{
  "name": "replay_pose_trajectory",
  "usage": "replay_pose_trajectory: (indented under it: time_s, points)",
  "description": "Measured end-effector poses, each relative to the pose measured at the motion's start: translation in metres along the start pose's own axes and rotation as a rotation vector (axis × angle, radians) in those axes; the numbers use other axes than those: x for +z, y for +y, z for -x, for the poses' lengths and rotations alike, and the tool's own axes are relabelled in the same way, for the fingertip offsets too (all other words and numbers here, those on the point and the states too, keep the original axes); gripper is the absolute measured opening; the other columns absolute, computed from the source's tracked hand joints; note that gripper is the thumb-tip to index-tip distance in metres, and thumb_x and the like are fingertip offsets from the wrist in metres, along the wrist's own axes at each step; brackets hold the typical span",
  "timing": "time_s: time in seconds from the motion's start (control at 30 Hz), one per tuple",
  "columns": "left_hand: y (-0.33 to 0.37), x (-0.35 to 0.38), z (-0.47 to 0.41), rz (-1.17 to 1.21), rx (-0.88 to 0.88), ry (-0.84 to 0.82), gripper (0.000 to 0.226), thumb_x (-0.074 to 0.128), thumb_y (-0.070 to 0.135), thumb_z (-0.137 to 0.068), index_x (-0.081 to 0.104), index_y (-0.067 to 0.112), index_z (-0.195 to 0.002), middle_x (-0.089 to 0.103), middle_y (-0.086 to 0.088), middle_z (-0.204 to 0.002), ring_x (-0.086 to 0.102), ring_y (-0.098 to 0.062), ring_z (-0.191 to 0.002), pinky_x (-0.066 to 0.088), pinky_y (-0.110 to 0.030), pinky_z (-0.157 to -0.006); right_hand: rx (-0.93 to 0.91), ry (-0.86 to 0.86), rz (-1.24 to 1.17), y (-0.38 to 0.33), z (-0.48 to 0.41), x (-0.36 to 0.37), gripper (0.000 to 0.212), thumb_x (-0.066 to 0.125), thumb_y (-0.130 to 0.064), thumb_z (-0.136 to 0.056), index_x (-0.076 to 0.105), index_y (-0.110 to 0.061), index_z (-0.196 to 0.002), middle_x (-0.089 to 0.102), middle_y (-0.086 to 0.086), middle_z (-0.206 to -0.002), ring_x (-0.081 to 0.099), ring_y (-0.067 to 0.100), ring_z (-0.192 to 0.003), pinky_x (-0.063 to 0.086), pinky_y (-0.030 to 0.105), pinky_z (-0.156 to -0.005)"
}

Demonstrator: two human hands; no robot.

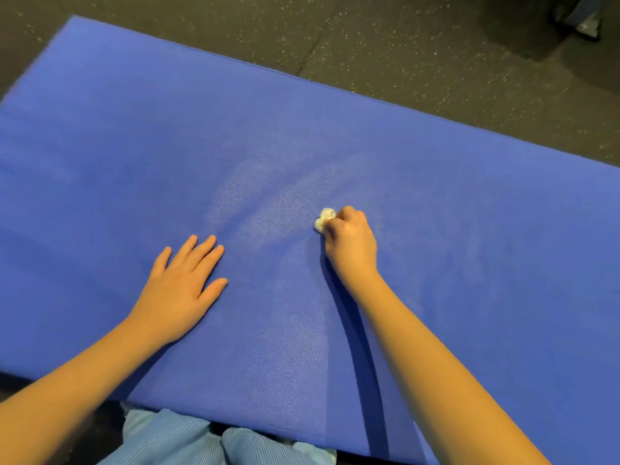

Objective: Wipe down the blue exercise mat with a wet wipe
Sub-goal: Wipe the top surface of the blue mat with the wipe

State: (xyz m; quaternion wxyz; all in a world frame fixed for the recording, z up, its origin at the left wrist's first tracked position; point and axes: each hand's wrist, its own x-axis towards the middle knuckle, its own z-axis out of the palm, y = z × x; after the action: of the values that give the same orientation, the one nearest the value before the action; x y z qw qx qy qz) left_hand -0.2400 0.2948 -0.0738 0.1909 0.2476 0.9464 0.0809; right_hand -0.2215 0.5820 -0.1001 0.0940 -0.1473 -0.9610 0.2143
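Head view: wipe bunched in the fist, mat braced

Head view shows the right hand (350,243) clenched around a balled wet wipe (324,219), pressing it onto the blue exercise mat (469,236). Left of it, the left hand (183,286) lies flat, fingers straight, likely steadying the mat. Beyond both hands, a speckled dark floor (402,45).

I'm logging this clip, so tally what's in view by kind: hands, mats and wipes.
Hands: 2, the left hand and the right hand
Mats: 1, the blue mat
Wipes: 1, the wet wipe, crumpled in the right hand
Total: 4
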Motion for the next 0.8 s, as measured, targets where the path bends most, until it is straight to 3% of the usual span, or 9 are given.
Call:
replay_pose_trajectory:
  time_s: [0.1,0.23,0.3,0.37,0.47,0.57,0.67,0.73,0.8]
  points:
    - [0.002,-0.002,-0.001,-0.002,-0.001,-0.011,0.086,0.004,0.065,-0.082,0.028,0.021,-0.151,0.017,0.007,-0.159,0.007,-0.017,-0.148,0.002,-0.043,-0.119,0.103,0.020,-0.131,-0.015,0.003,0.008,0.008,0.066,0.002,-0.079,0.069,-0.002,-0.073,0.056,0.015,-0.074,0.057,0.037,-0.065,0.041,0.031,-0.050]
    - [-0.002,-0.004,-0.007,-0.028,0.027,-0.007,0.082,0.016,0.063,-0.084,0.042,0.015,-0.145,0.034,-0.001,-0.153,0.023,-0.026,-0.144,0.017,-0.051,-0.116,-0.291,-0.212,-0.185,-0.030,0.020,0.004,0.004,0.066,-0.004,-0.082,0.070,-0.007,-0.081,0.056,0.012,-0.076,0.056,0.032,-0.066,0.041,0.027,-0.051]
    - [-0.004,-0.006,-0.013,-0.014,0.042,0.008,0.078,0.023,0.062,-0.085,0.052,0.011,-0.137,0.045,-0.005,-0.145,0.035,-0.031,-0.138,0.026,-0.053,-0.111,-0.323,-0.296,-0.087,-0.019,0.005,0.000,0.008,0.063,-0.008,-0.088,0.068,-0.004,-0.084,0.055,0.014,-0.082,0.055,0.033,-0.073,0.037,0.029,-0.053]
    - [0.000,-0.009,-0.023,0.013,0.059,0.031,0.076,0.025,0.060,-0.086,0.053,0.008,-0.134,0.047,-0.006,-0.142,0.038,-0.031,-0.136,0.026,-0.051,-0.111,-0.187,-0.215,0.014,-0.003,-0.016,0.003,0.010,0.060,-0.008,-0.089,0.067,-0.001,-0.086,0.053,0.016,-0.084,0.054,0.036,-0.077,0.036,0.032,-0.054]
    - [0.011,-0.005,-0.033,-0.001,0.090,0.014,0.081,0.014,0.060,-0.085,0.036,0.013,-0.147,0.026,0.001,-0.157,0.016,-0.020,-0.147,0.008,-0.045,-0.118,0.109,0.005,-0.033,0.002,-0.030,0.007,0.008,0.061,-0.002,-0.083,0.066,0.001,-0.078,0.054,0.019,-0.077,0.054,0.039,-0.068,0.034,0.031,-0.052]
    - [0.016,0.005,-0.033,0.004,0.078,0.006,0.079,0.011,0.057,-0.086,0.032,0.014,-0.150,0.021,0.003,-0.158,0.009,-0.018,-0.148,0.003,-0.044,-0.119,-0.106,-0.034,-0.157,-0.019,-0.010,0.015,0.008,0.067,0.003,-0.075,0.067,-0.005,-0.076,0.056,0.015,-0.074,0.055,0.033,-0.062,0.038,0.027,-0.051]
    - [0.012,0.006,-0.036,-0.009,0.095,0.025,0.073,0.021,0.053,-0.089,0.043,0.009,-0.143,0.035,-0.003,-0.153,0.023,-0.025,-0.144,0.014,-0.051,-0.116,-0.345,-0.240,-0.130,-0.016,-0.007,0.010,0.006,0.072,-0.002,-0.078,0.067,-0.005,-0.078,0.055,0.013,-0.074,0.056,0.033,-0.064,0.040,0.028,-0.048]
    - [0.010,0.003,-0.042,-0.033,0.131,0.011,0.070,0.027,0.052,-0.089,0.050,0.006,-0.137,0.044,-0.008,-0.146,0.032,-0.031,-0.139,0.024,-0.054,-0.112,-0.299,-0.208,-0.053,-0.002,-0.028,0.011,0.004,0.069,-0.002,-0.080,0.066,-0.003,-0.078,0.054,0.014,-0.075,0.055,0.035,-0.066,0.036,0.029,-0.046]
    - [0.007,-0.002,-0.052,-0.048,0.156,0.005,0.071,0.028,0.053,-0.089,0.051,0.005,-0.136,0.045,-0.008,-0.145,0.032,-0.030,-0.139,0.025,-0.054,-0.112,-0.102,-0.058,-0.039,0.009,-0.051,0.015,0.006,0.063,0.005,-0.078,0.065,-0.001,-0.078,0.055,0.017,-0.077,0.053,0.035,-0.066,0.031,0.029,-0.050]
